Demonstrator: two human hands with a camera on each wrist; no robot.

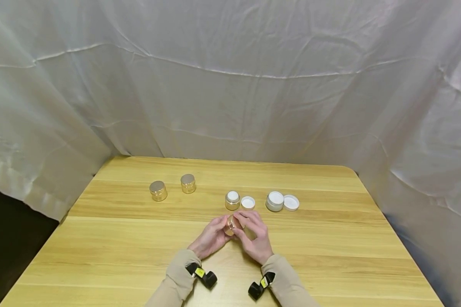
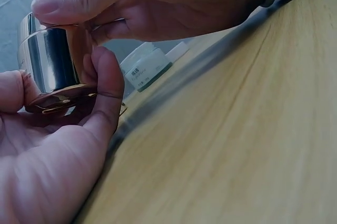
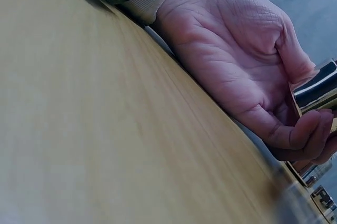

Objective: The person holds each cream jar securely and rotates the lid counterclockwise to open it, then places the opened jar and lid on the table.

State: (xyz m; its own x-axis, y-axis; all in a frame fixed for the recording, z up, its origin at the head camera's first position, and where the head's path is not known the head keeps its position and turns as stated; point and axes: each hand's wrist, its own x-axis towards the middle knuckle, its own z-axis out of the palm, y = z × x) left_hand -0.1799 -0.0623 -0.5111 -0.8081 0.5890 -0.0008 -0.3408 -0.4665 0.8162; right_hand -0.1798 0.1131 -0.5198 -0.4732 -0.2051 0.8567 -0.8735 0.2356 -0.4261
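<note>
A shiny gold cosmetic jar (image 1: 229,227) is held tilted between both hands, above the front middle of the table. My left hand (image 1: 210,239) grips it from the left, thumb on one side and fingers curled beneath. From the other side my right hand (image 1: 256,239) pinches it with thumb and fingertips. In the left wrist view the jar (image 2: 50,60) shows a mirror-like surface with a seam near its upper end, where the right thumb presses. The right wrist view has the left palm (image 3: 226,50) facing the camera, with part of the jar at the right edge.
Just beyond the hands stands a gold jar (image 1: 232,205) with a white top, beside a white-lined lid (image 1: 248,202). Right of these are a whitish jar (image 1: 274,204) and its white lid (image 1: 291,202). Two capped gold jars (image 1: 159,192) (image 1: 188,184) stand back left. Grey curtains surround the wooden table (image 1: 330,243).
</note>
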